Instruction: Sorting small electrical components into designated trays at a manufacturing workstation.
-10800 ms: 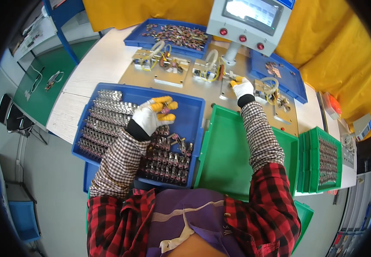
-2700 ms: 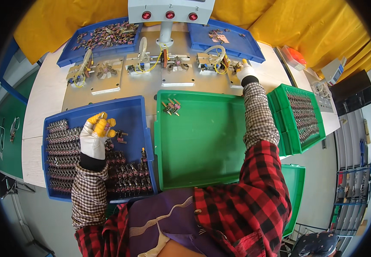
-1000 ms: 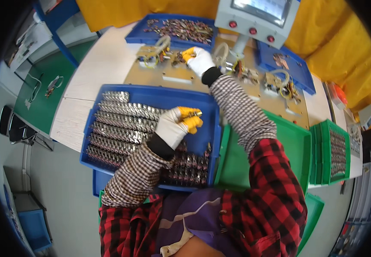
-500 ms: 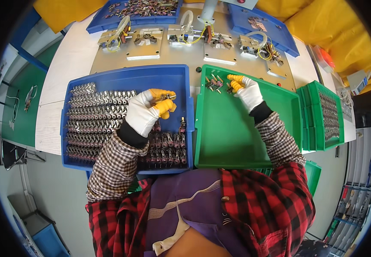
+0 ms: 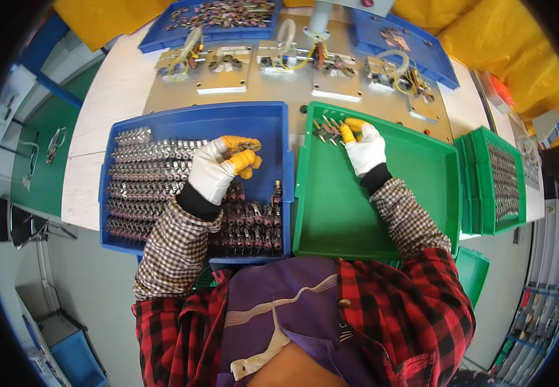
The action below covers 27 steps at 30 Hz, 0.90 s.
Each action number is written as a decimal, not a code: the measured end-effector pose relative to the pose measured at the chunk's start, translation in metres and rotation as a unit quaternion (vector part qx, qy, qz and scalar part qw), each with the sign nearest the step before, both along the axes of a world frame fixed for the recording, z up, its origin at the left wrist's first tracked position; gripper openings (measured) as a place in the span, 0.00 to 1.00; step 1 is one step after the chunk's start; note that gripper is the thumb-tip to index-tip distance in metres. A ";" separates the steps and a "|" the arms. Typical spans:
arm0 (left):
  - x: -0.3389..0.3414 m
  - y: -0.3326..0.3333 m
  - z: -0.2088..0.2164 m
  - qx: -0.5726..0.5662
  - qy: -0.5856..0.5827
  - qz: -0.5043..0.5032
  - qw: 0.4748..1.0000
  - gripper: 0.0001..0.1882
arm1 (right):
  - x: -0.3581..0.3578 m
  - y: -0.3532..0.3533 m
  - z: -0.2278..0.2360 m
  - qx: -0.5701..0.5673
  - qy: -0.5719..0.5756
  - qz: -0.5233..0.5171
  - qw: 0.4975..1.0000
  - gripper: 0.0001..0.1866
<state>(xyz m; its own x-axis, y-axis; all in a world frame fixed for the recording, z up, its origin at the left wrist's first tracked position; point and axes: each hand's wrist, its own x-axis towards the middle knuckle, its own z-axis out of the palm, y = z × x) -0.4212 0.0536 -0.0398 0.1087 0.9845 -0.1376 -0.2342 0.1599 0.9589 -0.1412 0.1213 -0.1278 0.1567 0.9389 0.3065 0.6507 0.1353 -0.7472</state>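
Observation:
My left hand, in a white glove with yellow finger covers, is above the blue tray. Its bent fingers close round a small metal part, mostly hidden by them. Below it, rows of small metal clip-like parts with pinkish bases fill much of that tray. My right hand, gloved alike, reaches into the far left corner of the green tray. Its fingertips are closed together beside a small cluster of similar metal parts; whatever is between them is hidden.
Behind the trays, a metal plate carries several small fixtures with hoses. Another blue tray at the back holds loose parts; a third is at the back right. Stacked green trays with parts stand on the right.
My right hand has moved a little left and nearer, up against the cluster of parts in the green tray. My left hand stays over the blue tray. The whole view has shifted slightly.

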 end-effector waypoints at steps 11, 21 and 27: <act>-0.047 0.052 0.004 -0.090 -0.143 0.159 0.973 0.15 | 0.000 -0.002 -0.006 0.047 -0.017 0.003 0.999 0.08; -0.068 0.241 -0.023 0.023 0.599 0.097 0.795 0.15 | 0.002 -0.001 -0.001 0.010 -0.021 -0.005 1.000 0.08; -0.064 0.273 -0.027 0.017 0.630 0.085 0.772 0.12 | 0.002 0.001 -0.004 0.016 -0.003 -0.003 1.000 0.07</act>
